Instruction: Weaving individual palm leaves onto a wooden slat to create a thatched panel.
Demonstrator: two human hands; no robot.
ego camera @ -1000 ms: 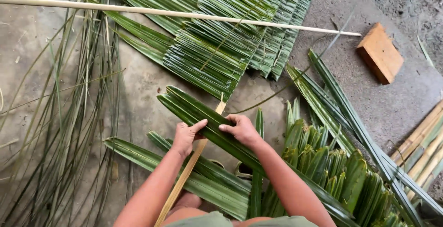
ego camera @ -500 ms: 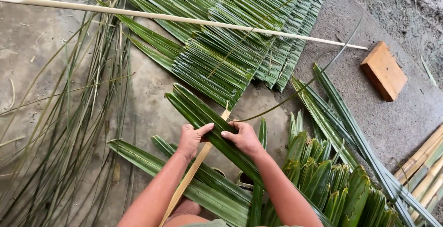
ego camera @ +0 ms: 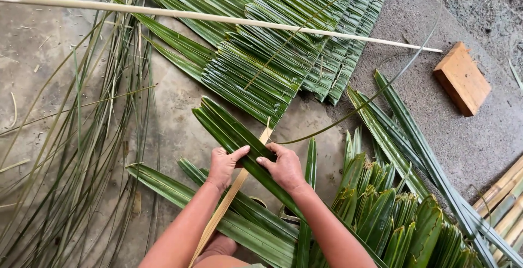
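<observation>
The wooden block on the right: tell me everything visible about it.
The wooden block is a flat, rectangular slab of light orange-brown wood with plain faces and darker side edges. It lies flat on the grey concrete floor, turned diagonally, near the thin end of the long pale stick. Nothing touches it; both hands work palm leaves well away.
</observation>
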